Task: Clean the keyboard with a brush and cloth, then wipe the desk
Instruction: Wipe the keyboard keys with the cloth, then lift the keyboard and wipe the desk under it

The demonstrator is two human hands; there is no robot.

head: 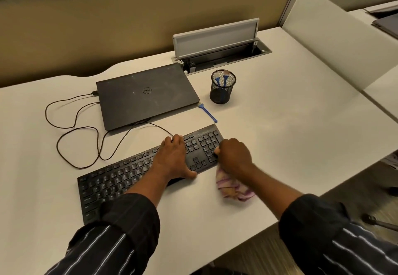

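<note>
A black keyboard point(120, 175) lies slanted on the white desk point(280, 136). My left hand point(174, 156) rests flat across its middle, fingers at the far edge and thumb at the near edge. My right hand point(234, 156) grips a pink and cream cloth point(232, 188) and holds it against the keyboard's right end, by the number pad. Most of the cloth hangs out below the hand onto the desk. A small blue brush point(207, 113) lies on the desk beyond the keyboard.
A closed dark laptop point(146, 93) lies behind the keyboard, with a black cable point(71, 128) looping to its left. A black mesh cup point(223, 87) holds blue tools. An open cable hatch point(219, 46) sits at the back. A divider point(336, 37) stands at right.
</note>
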